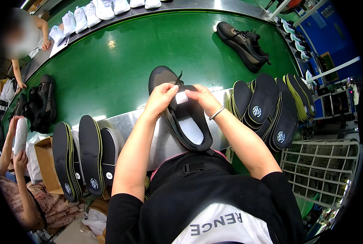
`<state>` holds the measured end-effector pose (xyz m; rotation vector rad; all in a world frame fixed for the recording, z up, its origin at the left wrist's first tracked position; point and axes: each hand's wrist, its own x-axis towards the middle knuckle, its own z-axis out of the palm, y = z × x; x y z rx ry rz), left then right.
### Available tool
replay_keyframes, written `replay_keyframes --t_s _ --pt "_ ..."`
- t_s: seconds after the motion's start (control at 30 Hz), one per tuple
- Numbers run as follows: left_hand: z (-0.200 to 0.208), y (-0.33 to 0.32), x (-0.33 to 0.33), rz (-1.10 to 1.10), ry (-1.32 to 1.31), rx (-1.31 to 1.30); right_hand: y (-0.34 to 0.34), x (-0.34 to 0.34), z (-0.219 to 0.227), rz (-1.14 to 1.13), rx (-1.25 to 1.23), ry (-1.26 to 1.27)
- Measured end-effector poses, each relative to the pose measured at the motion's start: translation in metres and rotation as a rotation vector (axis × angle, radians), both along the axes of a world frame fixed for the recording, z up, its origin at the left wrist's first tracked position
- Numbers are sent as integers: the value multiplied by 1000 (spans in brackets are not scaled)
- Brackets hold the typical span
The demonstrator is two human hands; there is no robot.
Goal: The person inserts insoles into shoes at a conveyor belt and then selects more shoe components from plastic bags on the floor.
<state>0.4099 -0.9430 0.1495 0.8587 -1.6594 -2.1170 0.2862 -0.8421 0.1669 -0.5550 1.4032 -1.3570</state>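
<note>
A dark brown and black sneaker (197, 114) lies in front of me on the metal edge of the work table, toe pointing away and heel toward my body. Its collar gapes, showing a pale inner sole (190, 129). My left hand (162, 99) pinches the left side of the shoe's tongue (186, 88). On the opposite side, my right hand (204, 99) grips the tongue, thumb by a small white label (182, 97). A metal bracelet circles the right wrist.
Stacks of black insoles with yellow-green edges stand left (91, 156) and right (257, 105). Another dark sneaker (244, 46) lies on the green belt (149, 40); more dark shoes (43, 103) sit left. White shoes line the far ledge. A wire basket (321, 171) stands right. Two people work at left.
</note>
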Motion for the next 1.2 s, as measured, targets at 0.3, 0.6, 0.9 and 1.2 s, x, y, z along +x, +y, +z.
replay_keyframes --t_s 0.3,0.6,0.9,1.2 --pt "2 4 -4 47 -95 -273 11 -3 -14 154 -47 1091" --pt "2 22 3 179 -4 -346 141 -51 69 39 470 1771" --pt "56 46 8 186 36 -933 184 -64 74 -189 454 1989" --pt "92 69 -2 -188 407 668 139 27 126 281 -399 1943"
